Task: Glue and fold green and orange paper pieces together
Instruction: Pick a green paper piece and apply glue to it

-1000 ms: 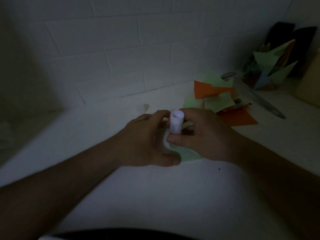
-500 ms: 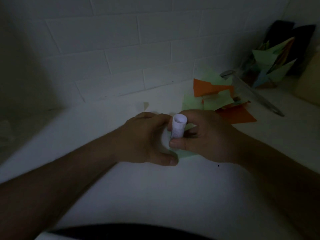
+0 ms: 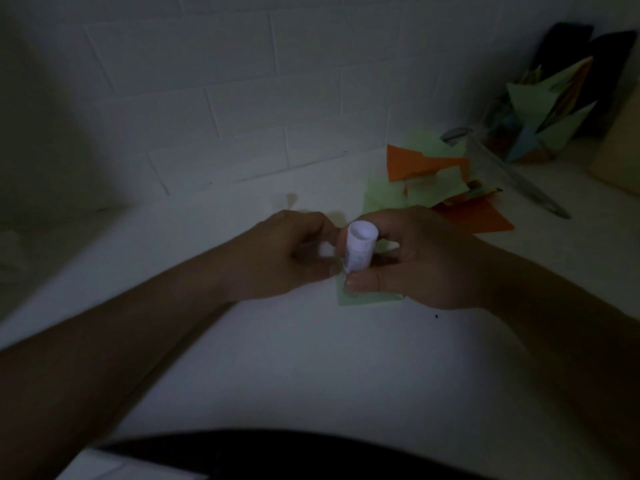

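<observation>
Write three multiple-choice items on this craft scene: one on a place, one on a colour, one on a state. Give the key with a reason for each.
1. Where does the pile of loose paper pieces lie?
A. beyond the right hand, near the tiled wall
B. at the near edge of the table
C. left of the left hand

2. What colour is the sheet under the hands?
A. orange
B. light green
C. blue

3. How is the glue stick held?
A. lying flat on the table
B. upright in the right hand
C. tucked into the pile

Key: 1 A, the pile sits behind the right hand, close to the wall. 2 B, a light green edge shows below the fingers. 3 B, the right hand's fingers wrap the stick, its round end facing up, with the left hand beside it.
</observation>
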Demonstrator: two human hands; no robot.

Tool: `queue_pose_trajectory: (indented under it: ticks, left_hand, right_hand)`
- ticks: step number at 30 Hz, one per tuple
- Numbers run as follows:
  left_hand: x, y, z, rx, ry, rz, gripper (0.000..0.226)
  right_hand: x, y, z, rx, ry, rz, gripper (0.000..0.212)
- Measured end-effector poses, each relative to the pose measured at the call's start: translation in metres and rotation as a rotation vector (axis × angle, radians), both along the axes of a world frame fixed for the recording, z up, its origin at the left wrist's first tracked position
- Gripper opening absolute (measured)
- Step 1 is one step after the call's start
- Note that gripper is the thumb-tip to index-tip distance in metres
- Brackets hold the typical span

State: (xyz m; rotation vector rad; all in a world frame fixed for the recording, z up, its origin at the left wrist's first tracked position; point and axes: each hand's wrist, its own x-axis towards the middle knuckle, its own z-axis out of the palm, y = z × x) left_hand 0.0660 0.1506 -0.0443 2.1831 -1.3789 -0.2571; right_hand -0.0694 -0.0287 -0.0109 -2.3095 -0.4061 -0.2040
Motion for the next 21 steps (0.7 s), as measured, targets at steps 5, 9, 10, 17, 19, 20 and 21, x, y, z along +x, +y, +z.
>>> queue_pose_trajectory:
  ticks: [5,9,10,17,19,20,21]
  left_hand:
    - [0.0024,0.0028,0.0013,0.021,0.125,-0.053,0.026]
    - [0.0019,0.0038,0.0036,0.023,0.157,-0.051,0.034]
    - [0.0019,0.0037,0.0038,0.017,0.150,-0.049,0.031]
    - [0.0008,0.0033,0.0048,0.035,0.145,-0.036,0.031]
    - [0.0013,0.0030,0.0041,0.032,0.154,-0.036,0.033]
    - [0.0011,0.0032,0.0040,0.020,0.158,-0.040,0.031]
    - [0.0009,0.0033,0.0038,0.015,0.149,-0.043,0.029]
  right_hand:
    - [-0.0004,0.0013,0.0012,0.008,0.021,0.028,0.035]
    - [-0.0003,0.0041,0.0008,-0.029,0.000,0.006,0.029]
    - [-0.0003,0.0050,0.0008,-0.042,0.002,0.005,0.027]
    - [0.0014,0.0022,-0.0024,0.012,0.002,0.017,0.029]
    - [0.0017,0.0007,-0.0017,0.019,-0.008,0.012,0.035]
    - [0.0013,-0.0001,-0.0010,0.029,-0.003,0.012,0.037]
    - [0.0022,-0.0020,-0.0014,0.036,0.007,0.010,0.038]
